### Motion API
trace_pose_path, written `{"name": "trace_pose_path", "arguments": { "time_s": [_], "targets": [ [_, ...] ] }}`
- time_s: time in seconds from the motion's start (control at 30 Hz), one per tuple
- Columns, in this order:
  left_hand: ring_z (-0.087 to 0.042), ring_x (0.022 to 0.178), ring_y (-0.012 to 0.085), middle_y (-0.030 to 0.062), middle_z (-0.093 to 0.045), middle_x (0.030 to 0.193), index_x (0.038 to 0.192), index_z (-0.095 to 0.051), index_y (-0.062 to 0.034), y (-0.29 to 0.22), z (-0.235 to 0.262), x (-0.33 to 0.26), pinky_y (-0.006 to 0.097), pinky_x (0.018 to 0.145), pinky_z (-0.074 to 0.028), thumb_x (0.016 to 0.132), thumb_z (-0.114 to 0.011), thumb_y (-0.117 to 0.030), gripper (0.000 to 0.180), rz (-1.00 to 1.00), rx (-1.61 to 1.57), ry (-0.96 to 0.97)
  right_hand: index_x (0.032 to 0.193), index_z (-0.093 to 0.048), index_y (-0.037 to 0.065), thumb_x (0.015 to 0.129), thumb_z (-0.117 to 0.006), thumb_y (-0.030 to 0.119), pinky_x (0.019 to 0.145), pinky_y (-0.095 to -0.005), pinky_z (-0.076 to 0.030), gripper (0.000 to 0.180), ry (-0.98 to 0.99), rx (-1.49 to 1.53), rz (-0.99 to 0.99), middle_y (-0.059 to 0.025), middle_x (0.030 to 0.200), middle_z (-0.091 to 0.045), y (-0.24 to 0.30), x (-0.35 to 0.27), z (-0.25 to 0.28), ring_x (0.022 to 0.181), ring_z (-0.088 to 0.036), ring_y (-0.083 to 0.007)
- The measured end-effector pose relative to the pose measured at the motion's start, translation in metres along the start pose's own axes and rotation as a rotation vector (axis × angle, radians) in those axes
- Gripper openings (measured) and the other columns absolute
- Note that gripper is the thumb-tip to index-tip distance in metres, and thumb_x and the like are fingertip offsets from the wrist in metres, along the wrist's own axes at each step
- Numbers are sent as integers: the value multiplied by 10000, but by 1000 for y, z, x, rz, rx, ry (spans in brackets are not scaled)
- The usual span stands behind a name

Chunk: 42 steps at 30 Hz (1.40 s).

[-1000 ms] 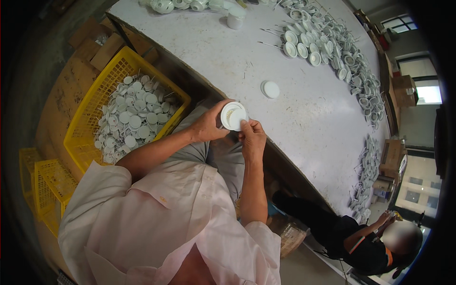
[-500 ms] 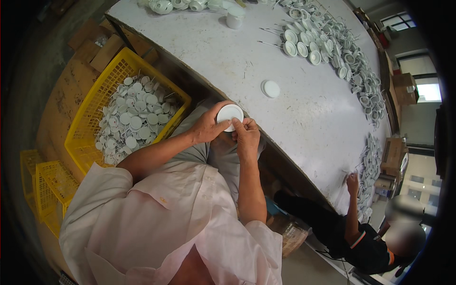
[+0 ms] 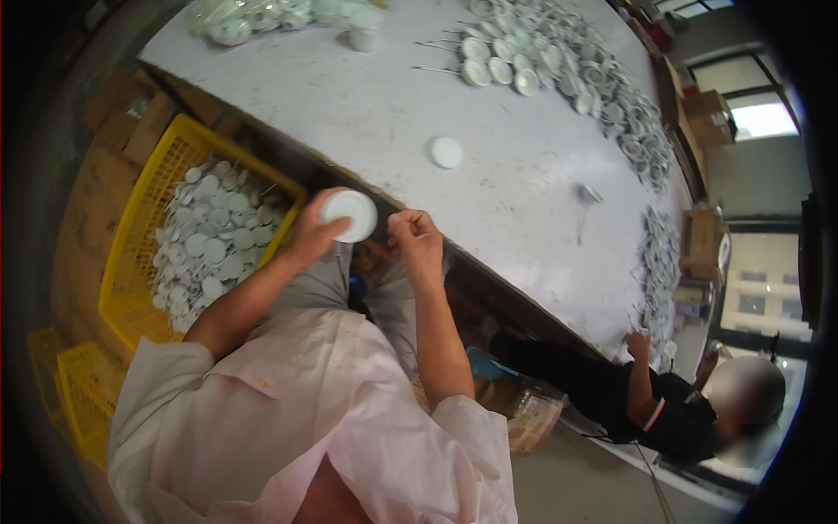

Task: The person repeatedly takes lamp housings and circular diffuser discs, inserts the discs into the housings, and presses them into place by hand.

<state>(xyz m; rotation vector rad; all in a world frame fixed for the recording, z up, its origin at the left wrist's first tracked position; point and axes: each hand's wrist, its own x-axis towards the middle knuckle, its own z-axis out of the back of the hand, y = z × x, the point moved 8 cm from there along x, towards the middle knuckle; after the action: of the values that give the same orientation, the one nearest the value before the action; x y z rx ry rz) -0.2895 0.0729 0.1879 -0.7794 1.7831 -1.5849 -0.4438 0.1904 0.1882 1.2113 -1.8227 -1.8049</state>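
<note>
A white round disc with a raised rim (image 3: 358, 229) is gripped in my left hand (image 3: 312, 234), its thumb lying across the disc's face. Just right of it, apart from the disc, my right hand (image 3: 419, 249) has thumb and fingertips pinched together; whatever they hold, if anything, is too small to make out. Both hands are above my lap at the table's near edge. On the white table (image 3: 367, 122) beyond them lies another white round piece (image 3: 446, 153).
A yellow basket (image 3: 131, 271) full of white discs with wires stands at left. A heap of white round lamp-like parts (image 3: 559, 74) lines the table's far side, with a white jar (image 3: 364, 35) and bagged parts (image 3: 249, 19) at far left. A co-worker (image 3: 655, 402) is at right.
My right hand has come off the disc and moved apart from it; my left hand keeps hold. A single wired part now shows on the table's right side. The whole view has shifted.
</note>
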Motion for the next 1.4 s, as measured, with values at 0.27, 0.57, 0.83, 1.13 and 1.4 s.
{"name": "trace_pose_path", "arguments": {
  "time_s": [0.27,0.57,0.83,1.13,1.4],
  "targets": [
    [-592,995,211,105,-578,1121,1259,-477,-23,126,213,-51,335,798,-500,910,-569,-158,386,380,-142,-522,1067,-622,14,821,-666,202,757,-327,-478,313,-1028,-953,567,-136,1044,-621,105,50,257,856,-598,-245],
    [-568,983,252,144,-526,1163,1312,-412,-39,219,397,-199,372,762,-491,812,-494,-69,508,573,-172,-822,1161,-600,42,818,-577,228,909,-411,-460,391,-912,-1248,337,-188,1166,-581,121,128,364,1068,-569,-333],
    [-588,934,219,147,-586,1074,1317,-432,-16,219,492,-237,332,741,-490,753,-568,-113,588,527,1241,-1116,902,-667,53,812,-564,245,759,-437,-499,236,-755,-1311,152,-158,908,-663,110,106,291,854,-635,-357],
    [-612,1047,221,167,-558,1246,1235,-468,19,38,38,-18,295,828,-510,876,-580,-54,383,204,-92,147,818,-612,6,817,-630,90,652,-375,-459,86,-622,-898,573,-132,778,-601,67,6,147,703,-578,-286],
    [-561,1078,190,137,-521,1228,1319,-349,20,-16,-78,14,299,836,-525,744,-747,-25,700,144,-187,303,839,-619,31,803,-653,40,627,-379,-477,50,-91,-912,765,-132,819,-608,28,-69,-11,751,-599,-314]
  ]
}}
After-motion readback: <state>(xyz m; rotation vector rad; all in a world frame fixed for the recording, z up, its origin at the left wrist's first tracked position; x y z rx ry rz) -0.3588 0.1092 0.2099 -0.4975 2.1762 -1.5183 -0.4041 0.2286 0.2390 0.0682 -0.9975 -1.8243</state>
